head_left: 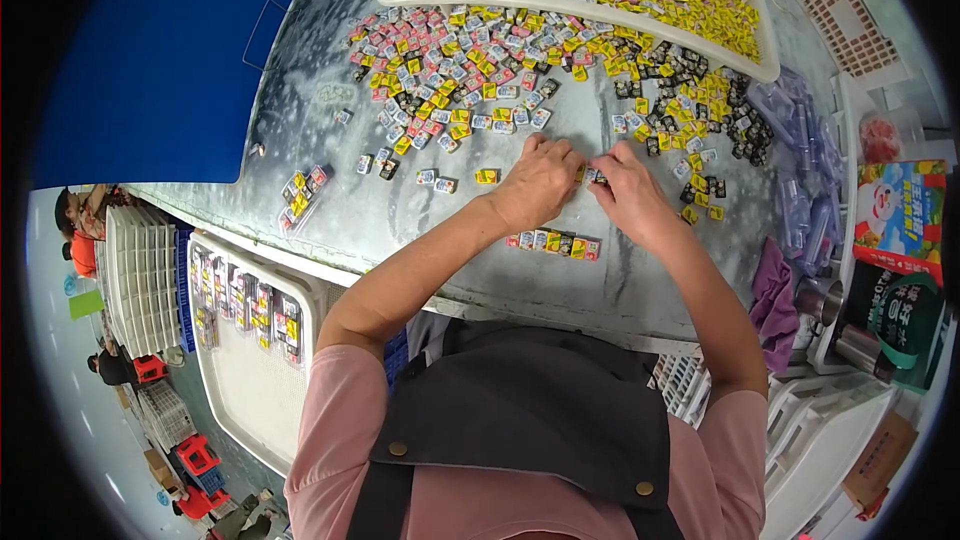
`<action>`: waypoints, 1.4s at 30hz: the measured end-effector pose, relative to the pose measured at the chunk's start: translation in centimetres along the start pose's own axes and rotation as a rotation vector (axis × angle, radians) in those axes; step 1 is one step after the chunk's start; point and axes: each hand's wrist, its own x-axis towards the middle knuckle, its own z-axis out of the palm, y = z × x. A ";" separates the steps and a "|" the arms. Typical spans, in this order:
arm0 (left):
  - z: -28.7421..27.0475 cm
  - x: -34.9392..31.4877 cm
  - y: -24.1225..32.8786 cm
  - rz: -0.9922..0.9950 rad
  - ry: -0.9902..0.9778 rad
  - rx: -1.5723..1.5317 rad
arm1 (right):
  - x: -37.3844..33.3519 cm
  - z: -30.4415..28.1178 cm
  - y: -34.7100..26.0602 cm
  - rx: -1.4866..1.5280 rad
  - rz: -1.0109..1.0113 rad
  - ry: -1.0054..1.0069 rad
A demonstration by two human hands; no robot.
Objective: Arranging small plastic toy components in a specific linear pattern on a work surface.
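Observation:
My left hand (540,182) and my right hand (632,192) meet over the grey table (390,225). Between the right thumb and fingers is a small dark-and-white packet (597,178). The left fingers are curled around a small yellow packet (580,174), mostly hidden by them. Just nearer to me lies a straight row of yellow, white, black and pink packets (553,244). To the left of my hands are a single yellow packet (487,177) and a few white ones (436,180). A large loose spread of such packets (450,70) covers the table beyond.
A white tray (560,6) heaped with packets stands at the far side. Filled see-through packs lie on a lower left tray (240,395); another pack (300,197) sits on the table's left. Empty plastic sleeves (797,170) and a purple cloth (773,295) are at right.

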 end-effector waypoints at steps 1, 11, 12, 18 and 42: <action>0.1 0.0 -0.1 -0.004 0.000 0.001 | 0.0 0.0 0.1 0.014 0.001 -0.001; -2.5 -3.3 1.6 0.031 -0.026 -0.023 | -2.2 0.0 -2.6 0.090 -0.090 0.005; -2.7 -4.1 2.0 0.008 -0.044 -0.056 | -2.6 0.5 -3.2 0.101 -0.062 -0.020; -2.3 -6.2 2.8 -0.046 -0.024 -0.069 | -3.8 2.4 -4.6 0.034 0.001 -0.051; -1.3 -8.8 3.1 0.024 0.081 -0.031 | -7.6 5.3 -4.1 -0.156 -0.366 0.247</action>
